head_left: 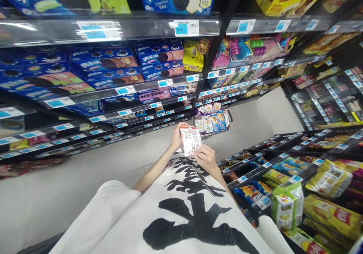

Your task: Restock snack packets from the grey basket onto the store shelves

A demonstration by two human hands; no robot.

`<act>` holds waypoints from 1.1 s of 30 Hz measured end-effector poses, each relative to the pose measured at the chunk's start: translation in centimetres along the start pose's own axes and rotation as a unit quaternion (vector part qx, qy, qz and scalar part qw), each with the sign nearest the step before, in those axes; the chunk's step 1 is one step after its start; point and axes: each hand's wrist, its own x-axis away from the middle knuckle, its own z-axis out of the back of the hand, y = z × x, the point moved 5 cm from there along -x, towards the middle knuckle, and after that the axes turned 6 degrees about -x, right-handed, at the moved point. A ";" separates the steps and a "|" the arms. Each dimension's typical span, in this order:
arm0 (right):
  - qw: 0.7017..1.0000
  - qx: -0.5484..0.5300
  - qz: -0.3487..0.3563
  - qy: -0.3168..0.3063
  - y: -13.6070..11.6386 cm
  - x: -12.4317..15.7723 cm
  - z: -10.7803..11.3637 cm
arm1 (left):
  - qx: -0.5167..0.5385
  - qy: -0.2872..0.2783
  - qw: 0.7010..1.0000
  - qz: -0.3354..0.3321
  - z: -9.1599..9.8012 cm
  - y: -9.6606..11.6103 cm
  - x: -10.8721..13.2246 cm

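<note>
Both of my hands hold a small white and red snack packet (191, 140) in front of my chest. Its printed side, with fine text and a barcode, faces me. My left hand (177, 136) grips the upper left edge. At the lower right corner, my right hand (206, 158) pinches the packet between thumb and fingers. Just beyond it on the floor is a dark basket (230, 116) filled with several snack packs (214, 121) in white, blue and purple.
Shelves of blue cookie boxes (110, 63) with price tags run along the left. A yellow box (193, 57) stands at their end. On the right, lower shelves hold chip bags (329, 178). The pale tiled floor (107, 163) forms the aisle between them.
</note>
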 end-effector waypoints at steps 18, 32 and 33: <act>0.997 -0.020 -0.018 -0.072 0.2 -0.7 -1.3 | 0.076 0.008 0.997 0.022 0.4 0.4 -0.3; 0.998 -0.018 -0.012 -0.052 -0.1 -1.6 -1.0 | 0.077 0.003 0.997 -0.016 0.4 0.6 -0.4; 0.998 -0.026 -0.013 -0.049 -0.1 -1.6 -1.0 | 0.074 0.002 0.997 -0.015 0.5 0.6 -0.5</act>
